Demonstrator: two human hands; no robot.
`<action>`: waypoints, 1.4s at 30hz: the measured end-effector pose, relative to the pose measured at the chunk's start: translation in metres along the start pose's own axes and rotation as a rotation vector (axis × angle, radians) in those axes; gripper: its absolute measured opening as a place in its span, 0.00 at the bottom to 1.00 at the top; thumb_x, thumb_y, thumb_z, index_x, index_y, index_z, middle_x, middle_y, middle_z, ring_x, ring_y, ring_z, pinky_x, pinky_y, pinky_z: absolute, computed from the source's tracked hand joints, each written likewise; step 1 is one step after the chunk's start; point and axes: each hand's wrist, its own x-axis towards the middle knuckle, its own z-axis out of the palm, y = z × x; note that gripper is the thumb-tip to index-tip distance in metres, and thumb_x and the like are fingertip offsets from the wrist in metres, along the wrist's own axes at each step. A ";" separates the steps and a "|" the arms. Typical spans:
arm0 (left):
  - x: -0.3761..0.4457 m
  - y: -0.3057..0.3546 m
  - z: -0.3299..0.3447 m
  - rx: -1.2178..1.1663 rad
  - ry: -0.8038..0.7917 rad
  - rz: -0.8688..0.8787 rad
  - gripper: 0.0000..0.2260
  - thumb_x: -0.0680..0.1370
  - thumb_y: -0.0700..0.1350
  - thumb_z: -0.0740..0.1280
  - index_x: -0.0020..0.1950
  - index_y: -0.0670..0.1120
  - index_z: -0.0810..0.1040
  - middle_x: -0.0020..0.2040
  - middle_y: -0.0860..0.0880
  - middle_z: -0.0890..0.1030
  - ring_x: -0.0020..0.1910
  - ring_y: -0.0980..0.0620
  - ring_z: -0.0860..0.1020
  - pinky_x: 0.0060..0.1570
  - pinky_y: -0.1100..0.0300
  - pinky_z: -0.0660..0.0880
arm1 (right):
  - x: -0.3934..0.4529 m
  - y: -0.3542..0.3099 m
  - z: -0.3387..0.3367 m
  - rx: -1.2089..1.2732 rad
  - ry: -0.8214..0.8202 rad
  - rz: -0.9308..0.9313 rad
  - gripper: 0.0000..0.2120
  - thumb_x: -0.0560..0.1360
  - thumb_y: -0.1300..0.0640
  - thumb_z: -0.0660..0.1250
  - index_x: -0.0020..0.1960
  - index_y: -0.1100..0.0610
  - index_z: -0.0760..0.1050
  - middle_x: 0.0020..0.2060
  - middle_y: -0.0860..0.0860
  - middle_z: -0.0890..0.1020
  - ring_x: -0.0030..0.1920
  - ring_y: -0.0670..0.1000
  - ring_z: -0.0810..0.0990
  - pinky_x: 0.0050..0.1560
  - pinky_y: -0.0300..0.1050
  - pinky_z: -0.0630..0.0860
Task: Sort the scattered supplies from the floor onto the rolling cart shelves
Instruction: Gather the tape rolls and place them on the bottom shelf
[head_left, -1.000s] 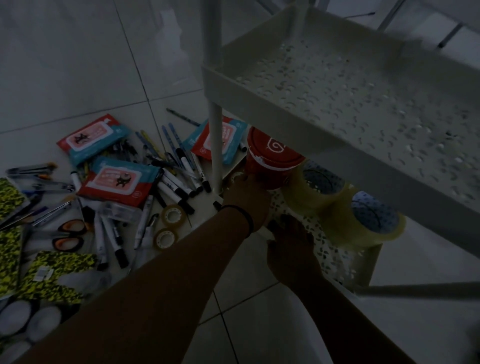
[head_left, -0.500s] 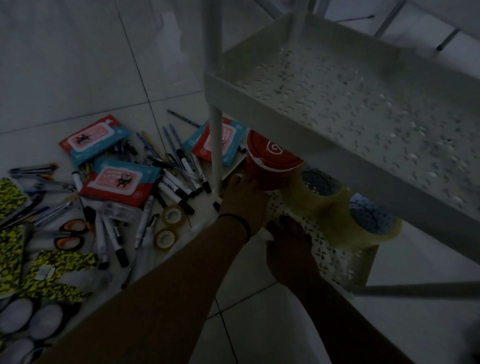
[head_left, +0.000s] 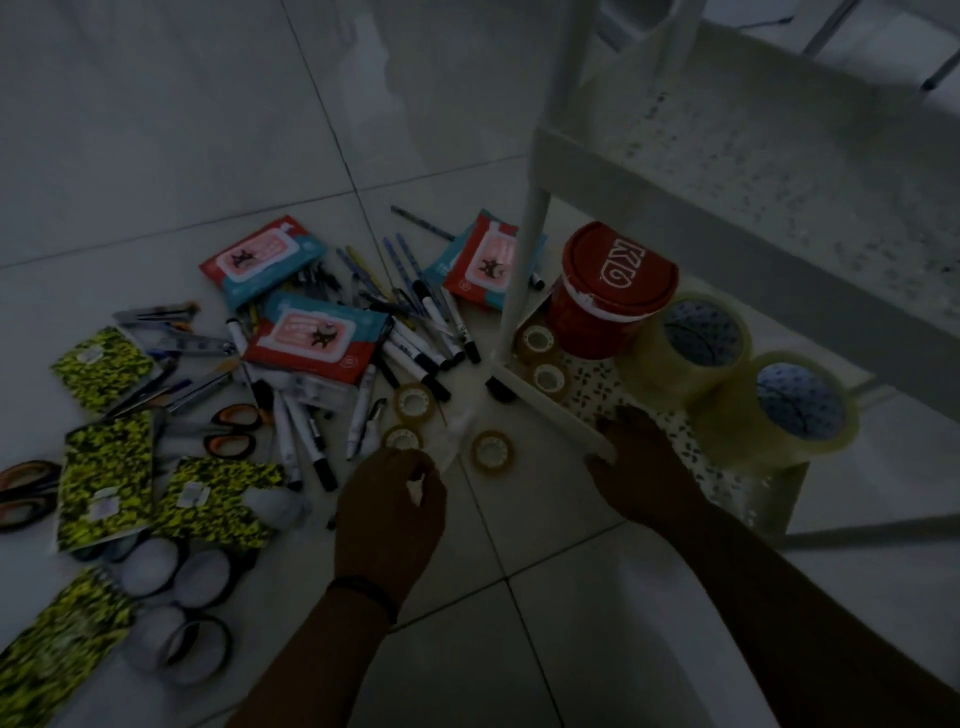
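From the head camera, in dim light, I see most supplies lying on the pale tiled floor (head_left: 156, 130): the red-and-teal wipe packets (head_left: 311, 338), a heap of black-capped white markers (head_left: 415, 353), yellow-and-black patterned notebooks (head_left: 106, 478) and orange-handled scissors (head_left: 234, 431). The white perforated bottom shelf of the rolling cart (head_left: 691, 457) already carries the red lidded tub (head_left: 608, 296), two big rolls of clear packing tape (head_left: 737, 374) and two small clear tape rolls (head_left: 543, 358). I judge like is being grouped with like, tape beside tape. Three more small tape rolls (head_left: 413, 402) sit on the tiles just beside the cart's corner, likely next.

My left hand (head_left: 389, 514) hovers low over the nearest of those rolls, fingers curled with thumb and forefinger drawn together; whether they pinch anything I cannot tell in this gloom. My right hand (head_left: 639, 467) rests on the shelf's front rim, fingers curled over the edge, gripping it, probably to steady the cart on its wheels.
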 end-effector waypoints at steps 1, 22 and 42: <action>0.001 -0.009 -0.005 0.003 0.002 -0.037 0.04 0.72 0.36 0.71 0.43 0.42 0.78 0.40 0.46 0.78 0.37 0.49 0.73 0.39 0.56 0.71 | -0.002 -0.005 -0.003 0.029 -0.010 0.025 0.30 0.78 0.45 0.59 0.75 0.55 0.56 0.76 0.55 0.53 0.76 0.54 0.51 0.75 0.47 0.50; 0.045 -0.058 0.016 0.451 -0.083 0.245 0.12 0.57 0.39 0.79 0.30 0.45 0.76 0.37 0.46 0.76 0.41 0.46 0.68 0.38 0.56 0.63 | -0.007 -0.098 0.091 -0.036 0.371 -0.208 0.20 0.61 0.67 0.76 0.52 0.61 0.80 0.56 0.63 0.78 0.47 0.62 0.81 0.45 0.54 0.80; 0.101 -0.029 0.021 0.372 -0.295 0.205 0.12 0.75 0.39 0.64 0.58 0.41 0.77 0.56 0.41 0.76 0.56 0.42 0.73 0.52 0.57 0.67 | -0.003 -0.093 0.091 -0.068 0.399 -0.173 0.17 0.57 0.62 0.80 0.45 0.57 0.82 0.47 0.59 0.82 0.41 0.59 0.82 0.35 0.53 0.80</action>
